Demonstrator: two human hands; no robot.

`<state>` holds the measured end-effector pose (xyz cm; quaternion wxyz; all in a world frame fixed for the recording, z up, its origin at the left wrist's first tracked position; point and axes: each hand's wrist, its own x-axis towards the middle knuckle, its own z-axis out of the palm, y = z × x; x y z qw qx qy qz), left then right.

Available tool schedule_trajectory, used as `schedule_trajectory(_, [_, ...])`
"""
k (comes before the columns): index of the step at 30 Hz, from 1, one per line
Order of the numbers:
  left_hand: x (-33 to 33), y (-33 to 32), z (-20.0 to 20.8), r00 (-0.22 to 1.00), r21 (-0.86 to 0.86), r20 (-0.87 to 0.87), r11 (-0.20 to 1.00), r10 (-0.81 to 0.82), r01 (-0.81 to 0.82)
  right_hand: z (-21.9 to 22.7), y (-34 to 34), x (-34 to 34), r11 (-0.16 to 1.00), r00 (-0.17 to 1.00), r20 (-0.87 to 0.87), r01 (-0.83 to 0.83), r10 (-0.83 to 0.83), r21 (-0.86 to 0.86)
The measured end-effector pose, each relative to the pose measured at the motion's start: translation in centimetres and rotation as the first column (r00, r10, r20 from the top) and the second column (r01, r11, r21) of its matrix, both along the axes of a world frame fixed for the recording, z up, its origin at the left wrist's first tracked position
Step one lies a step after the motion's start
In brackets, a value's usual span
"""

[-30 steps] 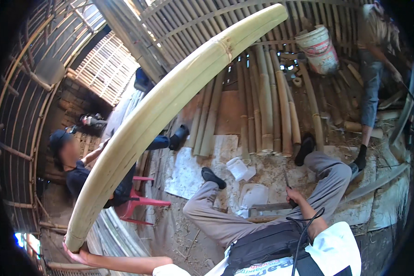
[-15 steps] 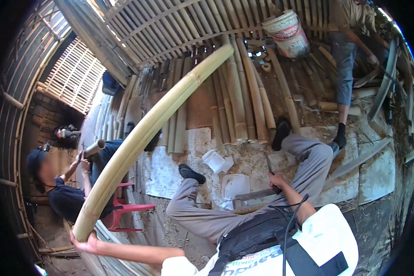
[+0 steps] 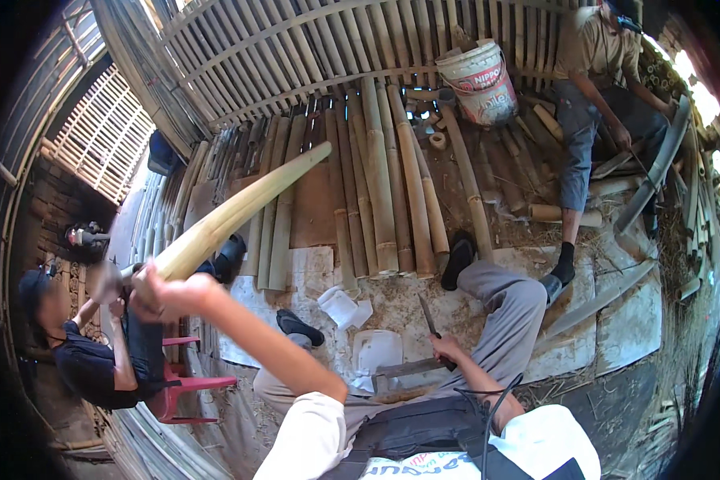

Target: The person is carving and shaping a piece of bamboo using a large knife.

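My left hand (image 3: 172,294), its arm stretched out to the left, is closed round the near end of a pale yellow bamboo pole (image 3: 236,210). The pole points up and away from me, its far end tapering in view over the stacked bamboo. In my right hand (image 3: 451,350), low by my right leg, is a knife (image 3: 429,315) with a dark handle and its blade pointing away. Just left of that hand lies a wooden bar (image 3: 409,368) between my legs. Two white plastic containers (image 3: 342,308) (image 3: 377,350) rest on the pale floor sheets ahead of it.
Bamboo poles (image 3: 380,192) lie side by side ahead, below a slatted wall. A paint bucket (image 3: 478,84) stands behind them. One person (image 3: 96,352) sits at left on a red chair (image 3: 188,392); another person (image 3: 592,96) works a long strip at right. A curved pale strip (image 3: 604,298) lies right.
My left hand has risen and moved farther from me, carrying the bamboo pole, which now looks shorter and points more away. My right hand still holds the knife. The view has shifted slightly.
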<state>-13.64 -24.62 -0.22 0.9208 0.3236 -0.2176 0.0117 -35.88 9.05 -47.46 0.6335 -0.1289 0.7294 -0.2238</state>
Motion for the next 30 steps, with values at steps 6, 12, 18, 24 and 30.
schedule_trajectory(6, [-4.3, -3.4, -12.0, 0.944, 0.122, -0.041, 0.937, -0.326, 0.329, -0.3, -0.2, 0.0, 0.971, 0.974, -0.061, -0.212, 0.219, 0.109])
schedule_trajectory(12, [-0.3, -2.1, -27.3, 0.749, 0.471, -0.339, 0.587, -0.569, 0.658, 0.5, -0.2, 0.3, 0.981, 0.984, 0.006, -0.178, 0.178, 0.080])
schedule_trajectory(18, [0.1, 0.0, -41.7, 0.231, 0.140, -0.936, 0.323, -0.265, 0.936, 0.7, -0.1, 0.5, 0.960, 0.973, -0.036, -0.217, 0.227, 0.177])
schedule_trajectory(24, [-2.2, 1.6, -53.2, 0.283, 0.241, -0.940, 0.219, -0.191, 0.946, 1.0, 0.2, 0.3, 0.974, 0.996, 0.059, -0.073, 0.062, 0.215])
schedule_trajectory(30, [-1.5, 5.5, -58.4, 0.453, 0.472, -0.873, -0.079, -0.181, 0.878, 3.3, -1.7, 1.3, 0.955, 0.994, 0.049, -0.103, 0.093, 0.277])
